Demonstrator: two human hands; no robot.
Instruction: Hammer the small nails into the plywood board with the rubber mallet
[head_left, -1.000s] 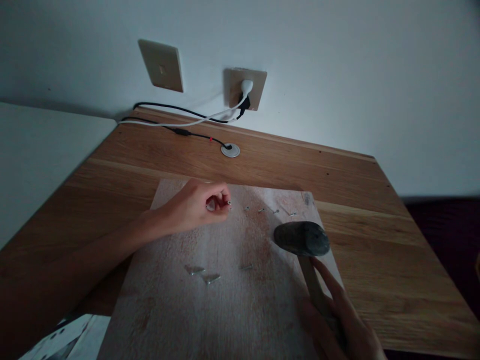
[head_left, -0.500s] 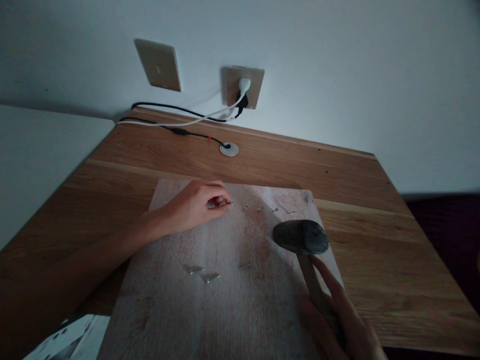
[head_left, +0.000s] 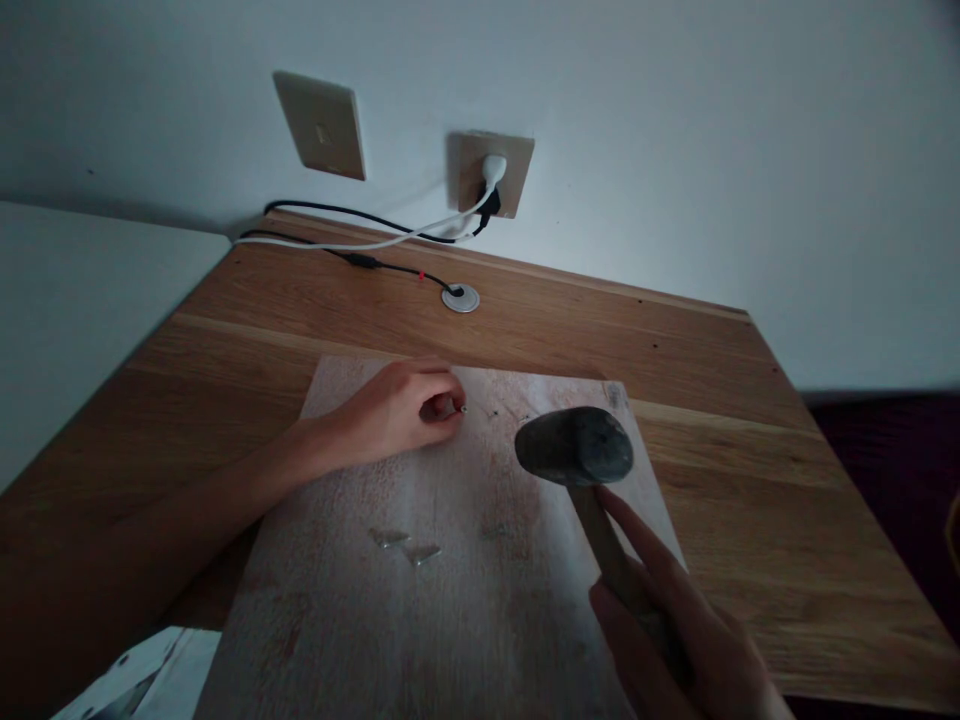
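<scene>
At twelve o'clock on the board, taking its middle as the hub, a small nail sits in the left hand. That hand's grip is narrow — thumb and forefinger pinch the nail, leaving a dark hollow behind the fingertips — and its forearm runs in from nine o'clock. Whether the nail's tip touches the board cannot be told. Just beside it, towards one o'clock, are a second nail and a third nail, the latter close to the mallet. The right hand, at four o'clock, is wrapped around the mallet's handle, its forefinger stretched along the shaft towards the dark head. The head is at two o'clock, well apart from the left hand; the gap between it and the board is hard to judge. A pair of loose nails lies towards nine o'clock, near each other. The board rests on a wooden table. Beyond, at twelve o'clock, a ringed cable hole is set in the table, and on the wall above it an outlet holds a white plug and a black plug. A switch plate is at eleven o'clock.
</scene>
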